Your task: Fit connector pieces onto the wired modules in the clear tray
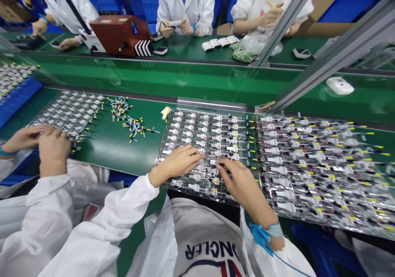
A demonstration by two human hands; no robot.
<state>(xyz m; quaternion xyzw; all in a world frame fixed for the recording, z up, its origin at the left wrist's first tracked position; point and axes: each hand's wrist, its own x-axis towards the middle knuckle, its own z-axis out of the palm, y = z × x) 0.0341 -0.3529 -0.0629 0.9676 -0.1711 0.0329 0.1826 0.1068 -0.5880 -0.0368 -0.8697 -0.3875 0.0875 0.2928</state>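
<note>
My left hand (182, 160) reaches over a clear plastic tray (159, 155) filled with rows of small white parts with wires. Its fingers are bent together, their tips near the tray's middle; anything between them is hidden. Just to the right, the thumb and forefinger of my right hand (237, 178) close on the end of a small white part (213, 162) in the same tray. Along the tray's right side, thin leads with yellow tips (252, 140) stick out. A blue wrist strap (261, 236) with a cord circles my right wrist.
A second filled tray (285, 171) adjoins on the right. Leftward lie loose yellow-tipped pieces (135, 127) and another tray (72, 108), where a co-worker's hands (54, 147) work. A metal post (336, 49) slants at right. Across a clear partition stand a brown-red box (114, 34) and several people.
</note>
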